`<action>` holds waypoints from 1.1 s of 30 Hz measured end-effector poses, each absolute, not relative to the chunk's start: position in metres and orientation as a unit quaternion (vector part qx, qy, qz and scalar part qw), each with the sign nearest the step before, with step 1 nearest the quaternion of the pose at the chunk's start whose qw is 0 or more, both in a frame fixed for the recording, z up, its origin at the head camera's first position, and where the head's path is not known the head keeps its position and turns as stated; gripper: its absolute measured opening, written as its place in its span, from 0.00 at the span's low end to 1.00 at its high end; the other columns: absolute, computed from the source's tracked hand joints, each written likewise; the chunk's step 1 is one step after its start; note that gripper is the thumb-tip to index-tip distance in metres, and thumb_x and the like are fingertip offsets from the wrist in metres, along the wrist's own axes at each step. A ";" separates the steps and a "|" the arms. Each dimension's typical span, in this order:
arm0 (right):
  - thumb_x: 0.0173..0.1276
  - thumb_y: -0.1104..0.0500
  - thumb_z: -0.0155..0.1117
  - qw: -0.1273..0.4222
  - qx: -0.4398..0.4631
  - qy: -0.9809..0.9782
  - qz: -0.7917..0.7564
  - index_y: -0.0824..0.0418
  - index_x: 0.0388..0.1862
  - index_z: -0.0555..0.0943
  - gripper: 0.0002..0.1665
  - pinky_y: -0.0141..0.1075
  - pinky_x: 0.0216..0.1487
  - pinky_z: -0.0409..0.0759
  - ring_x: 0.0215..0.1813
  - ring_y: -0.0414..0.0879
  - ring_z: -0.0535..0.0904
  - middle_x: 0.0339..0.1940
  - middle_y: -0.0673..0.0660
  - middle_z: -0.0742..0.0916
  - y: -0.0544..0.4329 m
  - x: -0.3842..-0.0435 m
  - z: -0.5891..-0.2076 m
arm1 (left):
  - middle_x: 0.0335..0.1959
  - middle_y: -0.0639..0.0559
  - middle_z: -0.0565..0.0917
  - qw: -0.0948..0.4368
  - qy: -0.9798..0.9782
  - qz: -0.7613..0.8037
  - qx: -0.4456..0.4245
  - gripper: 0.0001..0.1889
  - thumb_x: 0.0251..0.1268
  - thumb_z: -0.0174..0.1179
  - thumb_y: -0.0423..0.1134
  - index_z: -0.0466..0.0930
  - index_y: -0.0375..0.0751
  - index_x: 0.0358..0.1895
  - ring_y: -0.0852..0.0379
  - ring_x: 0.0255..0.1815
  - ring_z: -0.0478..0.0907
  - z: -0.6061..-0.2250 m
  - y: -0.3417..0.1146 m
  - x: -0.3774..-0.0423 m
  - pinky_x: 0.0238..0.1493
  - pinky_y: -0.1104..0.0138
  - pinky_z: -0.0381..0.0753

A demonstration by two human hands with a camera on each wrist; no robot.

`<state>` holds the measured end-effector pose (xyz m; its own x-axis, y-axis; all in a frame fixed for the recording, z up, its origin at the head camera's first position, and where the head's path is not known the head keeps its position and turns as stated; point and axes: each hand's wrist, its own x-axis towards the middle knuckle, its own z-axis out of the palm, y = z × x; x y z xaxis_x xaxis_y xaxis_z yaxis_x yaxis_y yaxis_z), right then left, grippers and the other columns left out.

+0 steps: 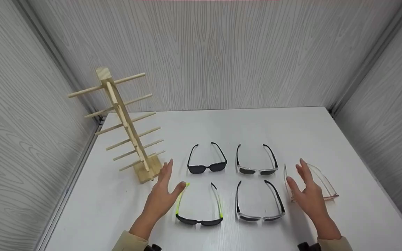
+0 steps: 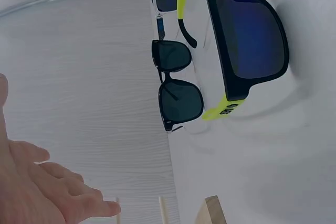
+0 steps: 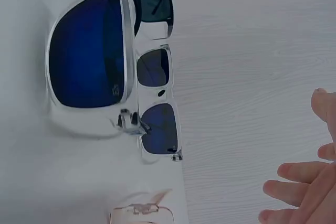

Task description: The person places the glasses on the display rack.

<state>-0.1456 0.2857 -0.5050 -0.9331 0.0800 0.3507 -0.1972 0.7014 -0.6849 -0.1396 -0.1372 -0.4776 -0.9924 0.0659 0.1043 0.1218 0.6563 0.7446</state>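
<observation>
My left hand (image 1: 159,198) hovers with fingers extended and thumb spread, between the wooden rack and the black-fronted sunglasses with yellow-green temples (image 1: 199,221); its thumb overlaps one temple tip in the head view. My right hand (image 1: 307,195), thumb apart from the fingers, hangs over the pink-framed glasses (image 1: 330,197) and partly hides them. Neither hand holds anything. Between the hands stand black sunglasses (image 1: 207,168), clear-framed sunglasses with black temples (image 1: 258,172) behind, and a similar clear-framed pair (image 1: 262,218) in front. All have unfolded temples pointing to the back.
A wooden display rack (image 1: 127,122) with several pegs along its post rises at the left, on a block base (image 1: 148,170). The white table (image 1: 218,125) is enclosed by wood-grain panels (image 1: 201,55) at the back and both sides.
</observation>
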 end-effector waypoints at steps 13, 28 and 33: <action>0.69 0.52 0.58 0.080 0.041 -0.842 0.532 0.57 0.66 0.66 0.29 0.31 0.41 0.81 0.47 0.41 0.80 0.55 0.59 0.80 0.245 -0.145 -0.507 | 0.62 0.41 0.71 0.051 -0.839 -0.541 0.021 0.31 0.64 0.54 0.57 0.68 0.40 0.63 0.44 0.62 0.68 -0.484 -0.154 -0.137 0.59 0.54 0.71; 0.69 0.60 0.57 -0.053 0.085 -0.801 0.590 0.69 0.59 0.71 0.21 0.43 0.39 0.83 0.44 0.56 0.81 0.47 0.64 0.82 0.188 -0.135 -0.489 | 0.50 0.46 0.79 0.011 -0.851 -0.521 0.068 0.28 0.61 0.57 0.58 0.76 0.38 0.54 0.50 0.50 0.77 -0.505 -0.166 -0.130 0.52 0.57 0.76; 0.70 0.60 0.56 -0.099 0.118 -0.801 0.579 0.73 0.57 0.70 0.22 0.46 0.39 0.82 0.43 0.59 0.81 0.45 0.66 0.82 0.172 -0.127 -0.482 | 0.49 0.44 0.80 -0.017 -0.850 -0.521 0.076 0.31 0.60 0.57 0.58 0.74 0.36 0.57 0.48 0.50 0.77 -0.512 -0.168 -0.128 0.49 0.57 0.78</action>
